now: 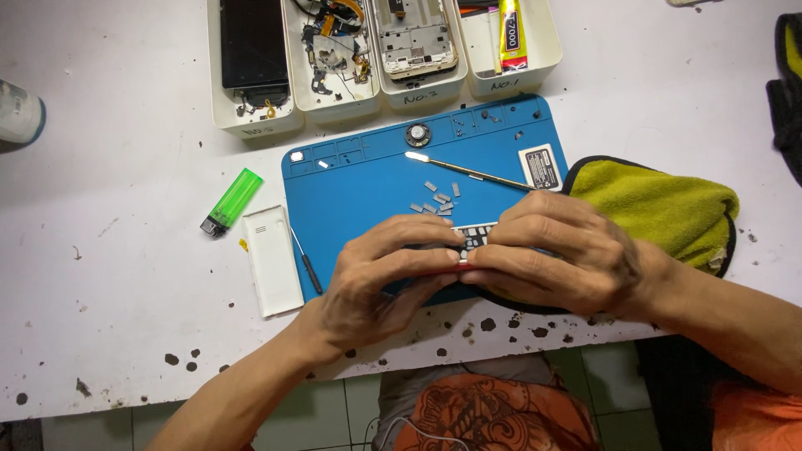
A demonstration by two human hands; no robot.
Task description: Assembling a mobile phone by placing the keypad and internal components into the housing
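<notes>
Both hands point(468, 267) gripping keypad phone point(470, 240), blue mat point(368, 179)

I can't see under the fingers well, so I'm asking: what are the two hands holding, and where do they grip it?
Both the left hand and the right hand hold a small keypad phone, gripping its two ends and long edges with the fingertips; only part of its keypad shows.

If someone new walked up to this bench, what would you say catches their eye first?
Probably the bright blue repair mat at the centre, where the left hand and right hand meet over a small phone keypad. Next, the green lighter lies left of the mat on the white table, and a yellow-green cloth sits to the right. Four white trays of phone parts line the far edge.
</notes>
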